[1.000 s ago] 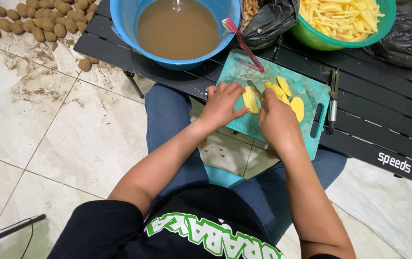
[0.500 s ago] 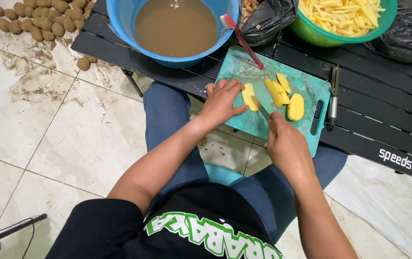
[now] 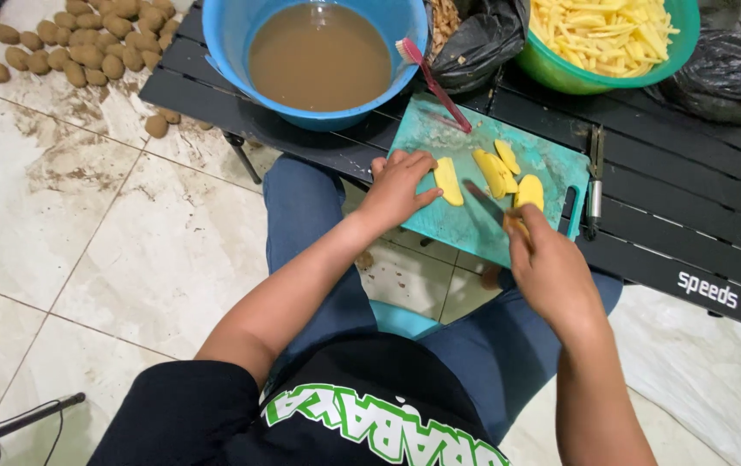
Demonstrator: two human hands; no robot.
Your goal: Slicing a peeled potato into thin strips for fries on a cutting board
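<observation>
A teal cutting board lies on the black slatted table over my lap. My left hand presses its fingertips on a yellow potato slice at the board's left. My right hand is shut on a knife, whose blade points up-left across the board between that slice and the other slices. Two or three more potato slices lie in the board's middle, and one slice sits just above my right fingers.
A blue basin of muddy water stands at the table's back, a red-handled brush leaning on its rim. A green bowl of potato sticks, black bags, a peeler. Unpeeled potatoes lie on the tiled floor.
My right hand pulled back toward me and to the right with the knife, uncovering the slices. My left hand stayed on the left slice.
</observation>
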